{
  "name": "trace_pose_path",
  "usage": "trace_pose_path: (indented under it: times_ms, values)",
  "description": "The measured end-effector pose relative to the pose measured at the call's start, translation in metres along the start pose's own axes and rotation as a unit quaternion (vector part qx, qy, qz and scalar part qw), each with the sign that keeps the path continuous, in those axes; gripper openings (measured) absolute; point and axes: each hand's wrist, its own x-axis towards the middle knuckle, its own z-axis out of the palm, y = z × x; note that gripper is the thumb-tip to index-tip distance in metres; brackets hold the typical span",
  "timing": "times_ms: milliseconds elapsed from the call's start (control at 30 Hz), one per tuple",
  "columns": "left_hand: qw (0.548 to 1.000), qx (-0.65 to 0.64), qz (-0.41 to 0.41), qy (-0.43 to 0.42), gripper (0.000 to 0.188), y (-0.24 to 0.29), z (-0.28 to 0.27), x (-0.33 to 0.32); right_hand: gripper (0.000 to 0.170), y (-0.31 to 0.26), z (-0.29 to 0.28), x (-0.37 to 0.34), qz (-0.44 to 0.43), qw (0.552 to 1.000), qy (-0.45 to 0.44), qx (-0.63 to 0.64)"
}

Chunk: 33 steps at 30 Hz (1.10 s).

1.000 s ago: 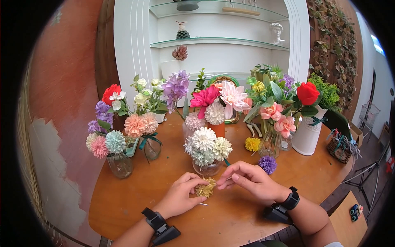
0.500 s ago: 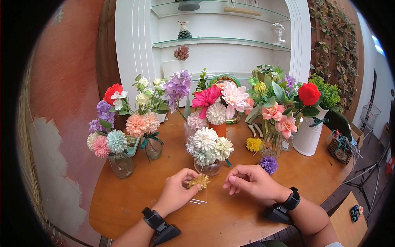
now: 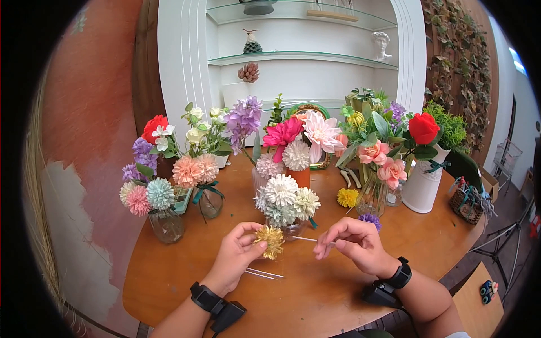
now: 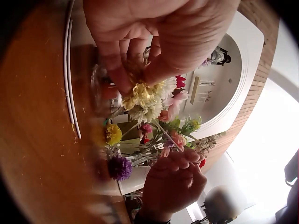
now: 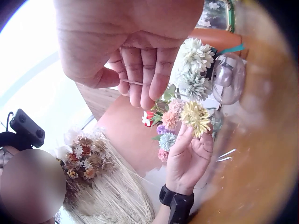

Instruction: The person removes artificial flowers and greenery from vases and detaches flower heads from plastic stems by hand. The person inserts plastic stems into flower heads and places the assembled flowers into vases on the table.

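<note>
My left hand (image 3: 232,258) holds a golden artificial flower head (image 3: 269,242) between thumb and fingers, above the table. Its petals face toward my right hand (image 3: 359,249). That hand pinches a thin white stick (image 3: 305,239) between thumb and fingertips, with the far end pointing left at the flower. In the right wrist view, a short piece of the stick (image 5: 132,82) crosses the fingers. Beneath the left hand, thin white sticks (image 3: 262,274) lie on the wooden table. Just behind the hands stands a round glass vase with white and pale pompom flowers (image 3: 282,194).
A purple flower head (image 3: 370,220) and a yellow one (image 3: 347,197) lie beyond the right hand. Glass vases of flowers (image 3: 167,226) stand at the left, and a tall white vase (image 3: 421,186) at the right. Pliers-like handles (image 3: 353,178) lie farther back.
My left hand has raised the golden flower from the table and turned it to face right. My right hand has drawn back rightward, and the white stick now extends from its fingertips.
</note>
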Motion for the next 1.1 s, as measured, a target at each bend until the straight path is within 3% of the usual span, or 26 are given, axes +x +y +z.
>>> trace_pose_path:
  times_ms: [300, 1100]
  values:
    - [1.000, 0.004, 0.003, -0.001, 0.033, -0.0002, 0.0010, 0.0004, 0.016, -0.0009, 0.0061, -0.0017, 0.003, 0.997, -0.066, 0.027]
    - [1.000, 0.021, -0.001, -0.014, 0.034, 0.0031, 0.0026, -0.0014, 0.016, 0.0010, 0.0072, -0.0009, 0.025, 0.997, -0.072, 0.002]
